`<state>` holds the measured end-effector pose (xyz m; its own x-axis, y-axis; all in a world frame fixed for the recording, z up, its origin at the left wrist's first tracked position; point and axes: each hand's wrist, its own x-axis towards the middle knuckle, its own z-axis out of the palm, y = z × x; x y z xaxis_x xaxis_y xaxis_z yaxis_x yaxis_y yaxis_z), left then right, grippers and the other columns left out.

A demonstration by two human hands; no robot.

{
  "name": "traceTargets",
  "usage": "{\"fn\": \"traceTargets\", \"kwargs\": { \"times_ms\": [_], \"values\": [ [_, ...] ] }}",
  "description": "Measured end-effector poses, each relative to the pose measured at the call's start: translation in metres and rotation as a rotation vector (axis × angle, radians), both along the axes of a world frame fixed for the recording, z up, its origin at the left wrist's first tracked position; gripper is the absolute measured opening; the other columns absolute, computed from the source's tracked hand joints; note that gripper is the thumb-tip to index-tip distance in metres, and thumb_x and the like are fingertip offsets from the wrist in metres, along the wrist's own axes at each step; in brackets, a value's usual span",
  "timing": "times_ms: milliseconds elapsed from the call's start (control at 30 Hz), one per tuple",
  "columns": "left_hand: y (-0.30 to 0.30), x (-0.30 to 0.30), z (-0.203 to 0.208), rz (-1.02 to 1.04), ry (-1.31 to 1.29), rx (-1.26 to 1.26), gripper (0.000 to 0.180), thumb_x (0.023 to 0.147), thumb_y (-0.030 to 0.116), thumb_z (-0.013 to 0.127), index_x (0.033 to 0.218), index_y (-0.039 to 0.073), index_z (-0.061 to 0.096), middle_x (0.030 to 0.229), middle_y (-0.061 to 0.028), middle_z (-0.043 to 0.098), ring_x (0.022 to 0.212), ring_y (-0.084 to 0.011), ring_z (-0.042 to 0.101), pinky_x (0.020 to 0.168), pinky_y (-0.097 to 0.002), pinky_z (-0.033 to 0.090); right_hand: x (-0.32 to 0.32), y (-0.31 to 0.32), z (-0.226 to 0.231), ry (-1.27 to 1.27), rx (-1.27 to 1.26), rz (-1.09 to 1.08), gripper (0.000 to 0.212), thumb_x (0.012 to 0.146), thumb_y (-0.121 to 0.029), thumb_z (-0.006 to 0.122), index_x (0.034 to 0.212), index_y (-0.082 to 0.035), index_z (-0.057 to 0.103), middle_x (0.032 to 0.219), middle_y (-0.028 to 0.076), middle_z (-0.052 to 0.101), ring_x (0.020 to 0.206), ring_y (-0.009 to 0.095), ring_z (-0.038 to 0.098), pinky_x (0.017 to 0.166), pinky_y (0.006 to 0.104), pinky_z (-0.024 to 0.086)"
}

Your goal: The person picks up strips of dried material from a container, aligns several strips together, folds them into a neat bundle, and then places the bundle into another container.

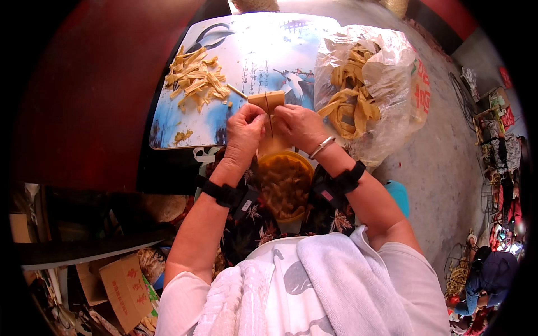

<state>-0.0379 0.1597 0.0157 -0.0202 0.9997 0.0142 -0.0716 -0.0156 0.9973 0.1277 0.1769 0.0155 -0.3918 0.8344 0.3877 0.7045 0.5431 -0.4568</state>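
At the near edge of the table, both hands close around a tan, flat-faced block (258,101), with a thin dark line running down its middle. My left hand (245,133) is closed, thumb and fingers pinched by the block's lower left; what lies in the pinch is too small to make out. Curled over the block's right side are the fingers of my right hand (302,127). Below them, between my knees, stands a yellow tub (309,166) with many brownish pieces (284,187) inside. A thin pale stick (237,91) lies left of the block.
The printed table (263,33) bears a pile of pale yellow strips (196,78) and dark-handled scissors (213,36) at left. On its right, a clear plastic bag (392,73) holds long curled strips (353,112). Cardboard boxes (126,291) lie lower left; a teal object (397,196) stands right.
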Motion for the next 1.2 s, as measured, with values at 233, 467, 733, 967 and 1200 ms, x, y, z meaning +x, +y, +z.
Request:
{"fn": "traceTargets", "kwargs": {
  "times_ms": [233,467,733,967,1200],
  "values": [
    [0.019,-0.054,0.019,0.169,-0.122,-0.013,0.01,0.09,0.001,0.058,0.097,0.003,0.065,0.069,0.0007,0.056,0.052,-0.0052,0.047,0.045,-0.0176,0.036,0.022,-0.088,0.006,0.212,0.102,0.05,0.011,0.091,-0.015,0.059,0.088,-0.004,0.055,0.08,0.015,0.057,0.079,0.035,0.058,0.07,0.0432,0.046],
    [0.025,-0.077,0.064,0.38,0.084,0.24,0.037,0.097,0.01,0.055,0.132,-0.004,0.051,0.123,-0.0137,0.059,0.116,-0.0202,0.055,0.105,-0.0306,0.04,0.026,-0.149,-0.096,0.027,-0.301,0.086,0.036,0.076,-0.011,0.065,0.111,-0.004,0.059,0.099,0.017,0.062,0.096,0.036,0.059,0.082,0.0436,0.05],
    [-0.101,-0.054,-0.011,0.275,0.519,0.314,0.015,0.093,-0.001,0.056,0.104,0.001,0.065,0.088,-0.006,0.068,0.082,-0.0133,0.063,0.076,-0.0262,0.049,0.045,-0.096,-0.005,0.055,0.218,-0.079,0.015,0.079,-0.002,0.063,0.092,-0.008,0.06,0.087,0.011,0.059,0.083,0.031,0.059,0.071,0.0383,0.05],
    [-0.135,-0.038,-0.036,0.19,0.611,0.313,0.014,0.09,-0.005,0.056,0.099,0.001,0.064,0.085,-0.0086,0.066,0.078,-0.0182,0.065,0.072,-0.0281,0.05,0.084,-0.005,0.01,-0.267,0.399,-0.265,0.015,0.08,-0.006,0.06,0.094,-0.01,0.064,0.099,0.006,0.061,0.093,0.027,0.058,0.079,0.0362,0.049],
    [-0.146,-0.024,-0.033,0.016,0.198,-0.007,0.014,0.096,0.002,0.054,0.105,0.0,0.065,0.091,-0.0068,0.068,0.084,-0.0143,0.066,0.078,-0.0244,0.051,0.054,-0.057,0.035,0.174,0.471,-0.083,0.016,0.081,0.001,0.06,0.095,-0.005,0.06,0.104,0.008,0.065,0.098,0.029,0.063,0.082,0.0358,0.052]
  ]
}}
